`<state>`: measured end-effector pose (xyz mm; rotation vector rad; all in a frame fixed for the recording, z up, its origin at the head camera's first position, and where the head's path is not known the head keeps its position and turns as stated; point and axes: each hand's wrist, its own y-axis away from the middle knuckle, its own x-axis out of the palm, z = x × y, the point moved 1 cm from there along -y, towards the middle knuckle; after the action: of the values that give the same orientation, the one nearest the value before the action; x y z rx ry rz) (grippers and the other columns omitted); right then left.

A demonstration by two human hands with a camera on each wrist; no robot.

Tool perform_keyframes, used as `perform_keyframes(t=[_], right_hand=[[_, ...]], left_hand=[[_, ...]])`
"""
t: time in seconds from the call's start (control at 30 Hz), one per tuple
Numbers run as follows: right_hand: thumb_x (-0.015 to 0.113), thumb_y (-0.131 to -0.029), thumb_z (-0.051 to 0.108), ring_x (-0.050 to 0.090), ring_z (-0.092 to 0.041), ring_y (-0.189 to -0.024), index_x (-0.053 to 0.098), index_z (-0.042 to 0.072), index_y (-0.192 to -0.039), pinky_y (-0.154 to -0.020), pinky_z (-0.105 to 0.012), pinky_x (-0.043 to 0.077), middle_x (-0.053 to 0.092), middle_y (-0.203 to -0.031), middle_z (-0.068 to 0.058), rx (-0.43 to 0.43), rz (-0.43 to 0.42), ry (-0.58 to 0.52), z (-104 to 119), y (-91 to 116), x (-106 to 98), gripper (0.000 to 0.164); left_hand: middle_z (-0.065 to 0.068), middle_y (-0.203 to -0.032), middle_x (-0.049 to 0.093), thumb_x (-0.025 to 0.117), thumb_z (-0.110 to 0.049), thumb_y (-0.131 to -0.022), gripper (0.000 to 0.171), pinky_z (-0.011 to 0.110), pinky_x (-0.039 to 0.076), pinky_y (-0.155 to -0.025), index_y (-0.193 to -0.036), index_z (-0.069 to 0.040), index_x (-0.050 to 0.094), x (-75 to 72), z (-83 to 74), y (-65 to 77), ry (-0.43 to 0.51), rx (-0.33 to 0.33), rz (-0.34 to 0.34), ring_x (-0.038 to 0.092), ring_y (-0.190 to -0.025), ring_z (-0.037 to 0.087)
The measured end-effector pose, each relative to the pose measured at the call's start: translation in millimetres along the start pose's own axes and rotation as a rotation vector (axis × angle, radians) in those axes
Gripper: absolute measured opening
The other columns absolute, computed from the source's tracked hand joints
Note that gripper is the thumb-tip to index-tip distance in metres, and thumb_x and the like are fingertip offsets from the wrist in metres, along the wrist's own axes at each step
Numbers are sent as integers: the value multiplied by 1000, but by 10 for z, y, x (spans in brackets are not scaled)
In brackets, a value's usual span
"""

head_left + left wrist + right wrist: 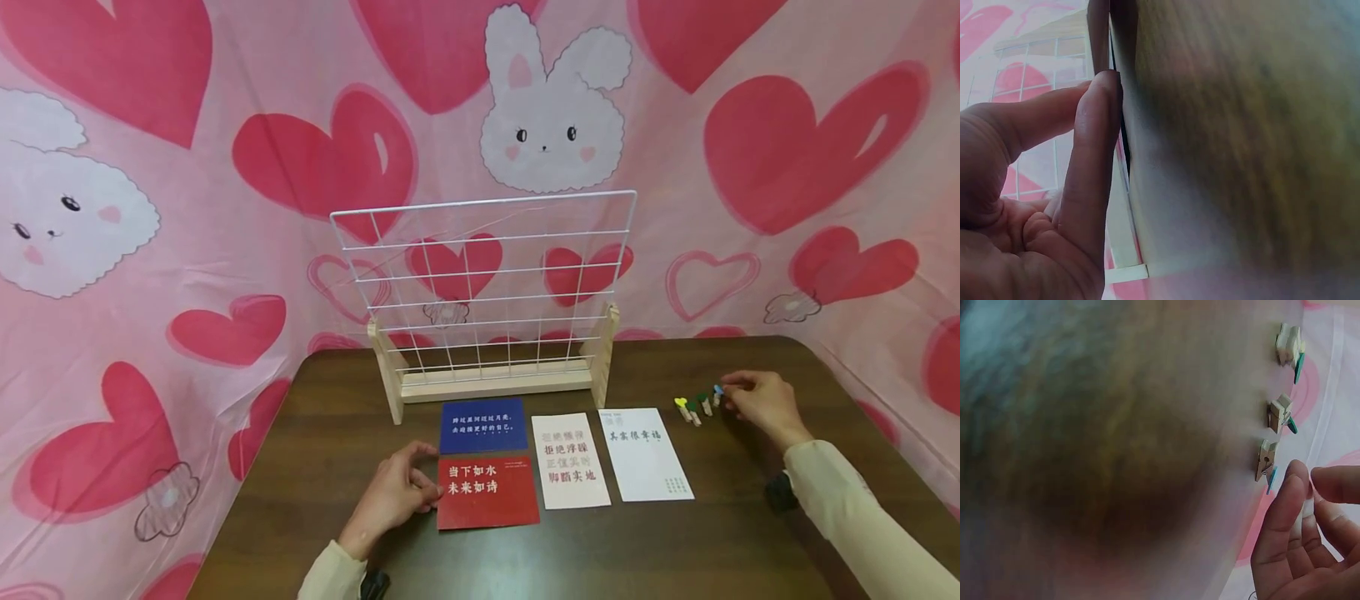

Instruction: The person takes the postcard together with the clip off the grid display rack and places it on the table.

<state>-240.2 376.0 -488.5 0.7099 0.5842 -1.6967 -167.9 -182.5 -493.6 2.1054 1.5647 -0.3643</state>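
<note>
My left hand (396,492) is at the left edge of a red card (487,508) with white writing, fingertips right at its side. In the left wrist view its thumb and forefinger (1094,125) come close together at the card's edge. The red card lies flat, just below a blue card (483,437). On the right, my right hand (765,404) is beside a small wooden clothespin with a blue top (1266,461). A small gap shows between its fingertips and that clothespin. Several more clothespins, with green (1282,412) and yellow (681,403) tops, stand in a row.
A white wire grid (495,293) stands in a pale wooden base (495,382) at the back of the dark wooden table (652,550). Two white cards with writing, a left one (570,492) and a right one (637,475), lie beside the coloured cards. A pink heart-patterned cloth (450,158) hangs behind.
</note>
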Motion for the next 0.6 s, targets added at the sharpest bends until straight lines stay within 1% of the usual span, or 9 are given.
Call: perform_keyframes(t=[0.1, 0.23, 0.3, 0.4, 0.5, 0.6], right_hand=[[58, -93, 16, 63, -4, -60, 64, -8, -114, -52, -26, 56, 73, -82, -14, -2, 14, 10, -11, -6, -4, 32], [59, -91, 15, 62, -4, -61, 65, -6, -113, -52, -26, 56, 72, -80, -9, -4, 22, 16, -8, -3, 9, 31], [59, -91, 15, 62, -5, -61, 65, -6, -113, -53, -26, 56, 72, -82, -10, -6, 25, 21, -3, 4, 19, 31], [59, -91, 15, 63, -7, -64, 64, -6, -113, -53, -26, 56, 72, -86, -15, -7, 36, 28, 5, 21, 32, 31], [58, -92, 16, 63, -9, -65, 64, -5, -114, -54, -26, 56, 71, -91, -19, -7, 39, 44, 7, 43, 41, 32], [57, -93, 18, 63, -10, -64, 64, -5, -114, -53, -26, 55, 71, -93, -21, -11, 35, 58, 6, 67, 42, 32]], left_hand=[[6, -71, 73, 75, -4, -79, 52, 29, 56, -52, -125, -1, 51, 0, -6, 7, -6, -12, -4, 65, -56, 14], [5, -68, 72, 74, -3, -79, 50, 29, 55, -50, -123, -2, 51, 3, 0, 6, -20, 1, -14, 65, -54, 13], [4, -67, 71, 75, -4, -79, 48, 28, 55, -50, -122, -2, 52, 5, 2, 0, -37, 5, -18, 64, -54, 13], [2, -64, 69, 75, -4, -79, 47, 27, 54, -49, -121, -1, 53, 14, 1, -11, -66, 14, -22, 63, -52, 13], [1, -62, 68, 76, -5, -79, 48, 27, 53, -48, -121, 0, 53, 28, -8, -15, -97, 10, -25, 62, -51, 12], [0, -61, 67, 77, -6, -78, 49, 27, 53, -47, -121, -1, 53, 43, -13, -14, -117, 2, -31, 62, -50, 12]])
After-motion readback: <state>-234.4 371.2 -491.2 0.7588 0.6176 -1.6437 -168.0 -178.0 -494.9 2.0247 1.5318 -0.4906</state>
